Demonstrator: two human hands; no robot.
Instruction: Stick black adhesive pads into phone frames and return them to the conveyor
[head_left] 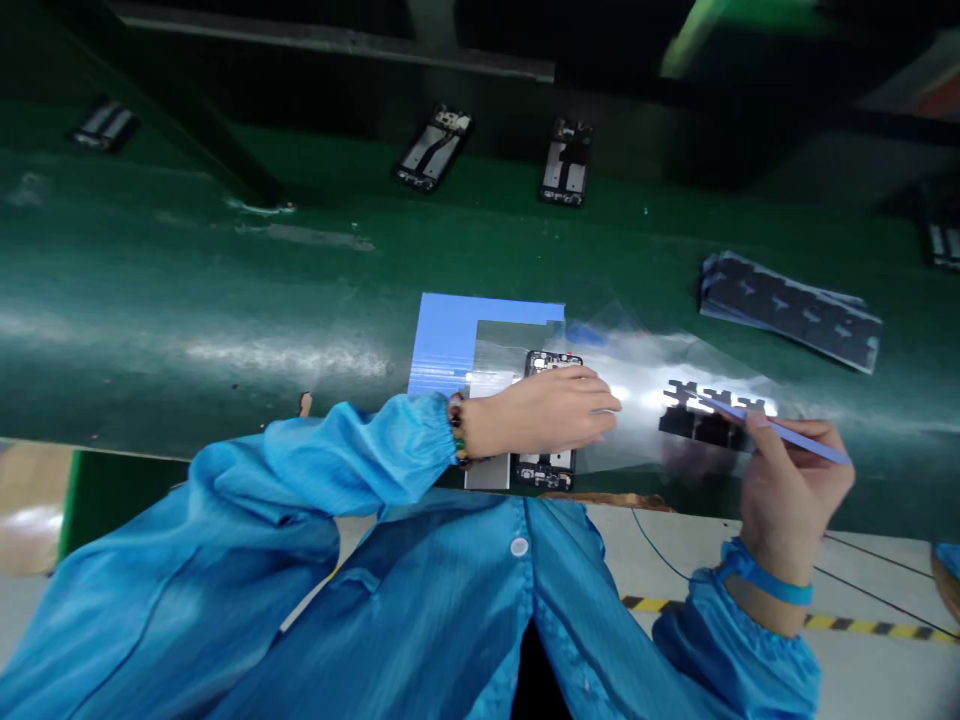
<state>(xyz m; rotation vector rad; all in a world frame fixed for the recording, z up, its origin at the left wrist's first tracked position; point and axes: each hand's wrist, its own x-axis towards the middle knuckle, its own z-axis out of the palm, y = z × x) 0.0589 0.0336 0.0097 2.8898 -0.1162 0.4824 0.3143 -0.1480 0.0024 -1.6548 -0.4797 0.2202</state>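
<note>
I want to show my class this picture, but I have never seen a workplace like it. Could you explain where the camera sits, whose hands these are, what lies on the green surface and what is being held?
The camera is worn on the person's head and looks down, so both blue-sleeved arms are the person's own. The left hand presses flat on an open black phone frame, which lies in a blue L-shaped guide plate on the shiny green belt. The right hand pinches thin blue tweezers, their tip over a clear film carrying dark patterned stickers. A stack of dark sticker sheets lies to the right. More open phone frames lie farther back on the belt.
</note>
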